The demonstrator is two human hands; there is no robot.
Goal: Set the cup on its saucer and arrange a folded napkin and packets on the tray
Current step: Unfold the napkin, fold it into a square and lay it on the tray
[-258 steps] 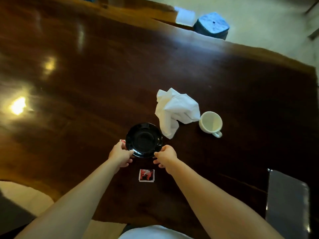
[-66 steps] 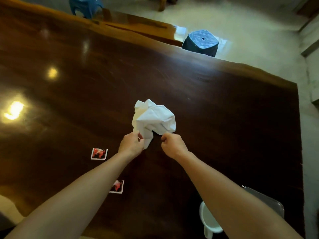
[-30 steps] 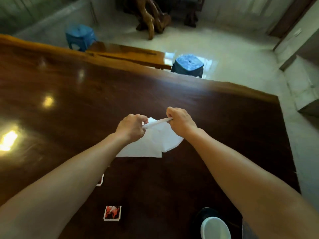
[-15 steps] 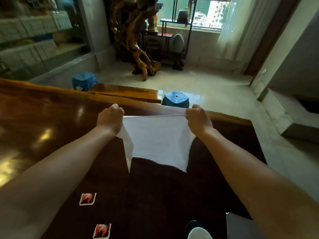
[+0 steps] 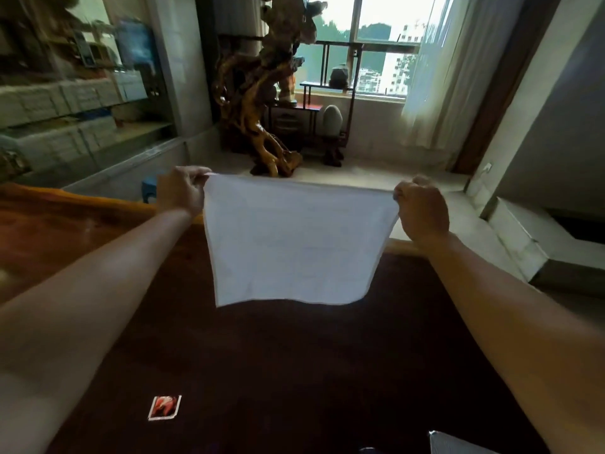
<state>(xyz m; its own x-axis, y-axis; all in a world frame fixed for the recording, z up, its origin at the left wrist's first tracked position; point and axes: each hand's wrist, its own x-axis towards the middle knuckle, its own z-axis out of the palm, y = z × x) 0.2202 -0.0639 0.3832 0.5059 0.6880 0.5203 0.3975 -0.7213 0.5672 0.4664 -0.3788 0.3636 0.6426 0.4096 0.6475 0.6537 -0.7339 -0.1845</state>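
White cloth napkin [image 5: 294,247] hangs spread flat between my hands, left hand [image 5: 180,191] and right hand [image 5: 422,213] each pinching a top corner above the dark wooden bench [image 5: 294,371]. One packet [image 5: 164,407] lies at seven o'clock.

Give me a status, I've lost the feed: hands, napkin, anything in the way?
Left hand and right hand each pinch a top corner. Napkin hangs open above the table, unfolded. One packet lies below; nothing in the way.

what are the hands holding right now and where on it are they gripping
Both hold the white napkin, spread open in the air above the table. The left hand pinches its top left corner, the right hand its top right corner.
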